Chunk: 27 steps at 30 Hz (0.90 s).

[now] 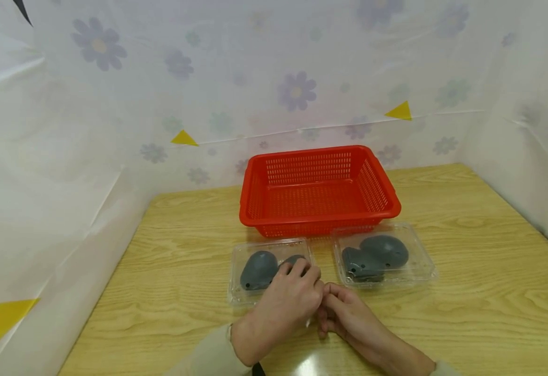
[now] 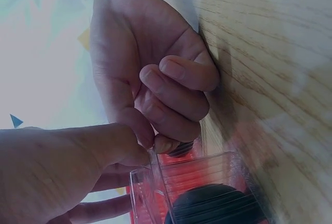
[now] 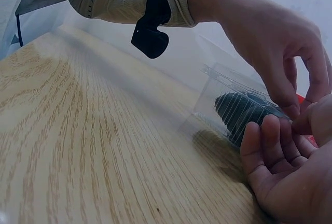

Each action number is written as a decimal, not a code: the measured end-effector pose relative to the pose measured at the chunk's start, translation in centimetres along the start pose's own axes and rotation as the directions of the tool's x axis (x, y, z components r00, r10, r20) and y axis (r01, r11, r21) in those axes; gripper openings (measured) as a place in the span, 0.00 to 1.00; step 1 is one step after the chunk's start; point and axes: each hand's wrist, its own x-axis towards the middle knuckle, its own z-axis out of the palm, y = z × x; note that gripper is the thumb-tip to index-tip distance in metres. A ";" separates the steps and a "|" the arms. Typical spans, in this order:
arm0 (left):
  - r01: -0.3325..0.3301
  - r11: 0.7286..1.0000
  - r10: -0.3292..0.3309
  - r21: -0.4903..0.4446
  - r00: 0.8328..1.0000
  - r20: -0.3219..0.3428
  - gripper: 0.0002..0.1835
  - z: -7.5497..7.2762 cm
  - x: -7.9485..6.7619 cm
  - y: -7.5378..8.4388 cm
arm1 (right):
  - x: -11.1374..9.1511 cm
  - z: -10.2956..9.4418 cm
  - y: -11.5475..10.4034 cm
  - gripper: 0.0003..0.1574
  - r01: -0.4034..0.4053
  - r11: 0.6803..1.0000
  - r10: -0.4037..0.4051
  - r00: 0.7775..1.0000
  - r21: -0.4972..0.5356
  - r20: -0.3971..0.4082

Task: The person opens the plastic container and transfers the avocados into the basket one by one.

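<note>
A clear plastic clamshell box (image 1: 238, 269) with dark grey rounded objects (image 1: 259, 268) inside lies at the front left of the table. My left hand (image 1: 290, 292) reaches across its top, fingers curled at the right end, and its thumb and fingertips pinch the box edge in the left wrist view. Close against it, my right hand (image 1: 354, 321) pinches the same corner between thumb and index finger, its other fingers curled in. In the right wrist view the box (image 3: 220, 89) looks closed, its ribbed side facing my right fingers (image 3: 271, 138).
A second clear box (image 1: 417, 256), also holding dark grey objects (image 1: 384, 251), lies to the right. Behind both boxes stands a red slatted basket (image 1: 318, 221). Flower-print sheeting (image 1: 236, 99) with yellow tape pieces encloses the back and sides of the wooden table (image 1: 175, 250).
</note>
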 end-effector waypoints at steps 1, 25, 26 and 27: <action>-0.002 1.000 0.002 0.004 1.000 0.002 0.02 0.0 0.0 0.0 | 0.0 0.0 0.0 0.15 -0.002 1.000 0.002 1.000 -0.002 -0.003; -0.053 0.999 0.054 0.013 0.998 -0.044 0.08 1.2 -0.5 0.1 | 0.2 1.2 0.0 0.10 0.008 0.996 -0.020 0.991 -0.089 -0.132; -0.052 0.999 0.052 0.010 0.998 -0.046 0.08 1.2 -0.5 0.1 | 0.2 1.3 0.0 0.10 0.010 0.996 -0.022 0.991 -0.090 -0.134; -0.050 0.999 0.050 0.010 0.998 -0.046 0.08 1.3 -0.5 0.1 | 0.2 1.3 0.0 0.11 0.012 0.996 -0.024 0.991 -0.094 -0.135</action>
